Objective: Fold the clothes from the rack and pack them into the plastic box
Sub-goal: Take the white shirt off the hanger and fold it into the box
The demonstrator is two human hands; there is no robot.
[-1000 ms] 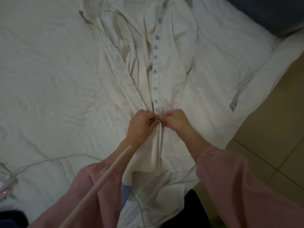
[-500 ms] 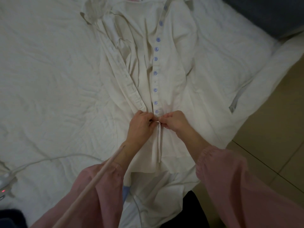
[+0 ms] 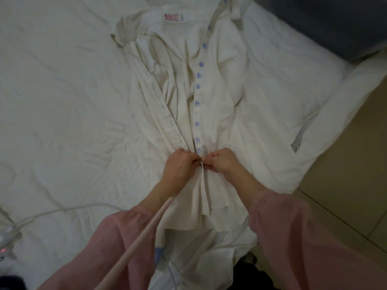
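Observation:
A cream button-front shirt [image 3: 222, 84] lies spread on the white bed sheet [image 3: 62, 101], collar at the far end with a pink label. A row of pale blue buttons [image 3: 198, 86] runs down its placket. My left hand [image 3: 180, 166] and my right hand [image 3: 224, 162] meet just below the lowest visible button, each pinching one edge of the placket between fingertips. The shirt's hem hangs toward me between my pink sleeves. No rack or plastic box is in view.
A white cable [image 3: 62, 210] runs across the sheet to a small device with a red light [image 3: 6, 243] at the left edge. A pale stick or cord [image 3: 134, 248] crosses my left sleeve. Tiled floor [image 3: 345, 185] lies to the right; a dark object [image 3: 335, 21] sits far right.
The view has tilted so the shirt's collar and label now show. Both hands stay together at the same spot on the placket.

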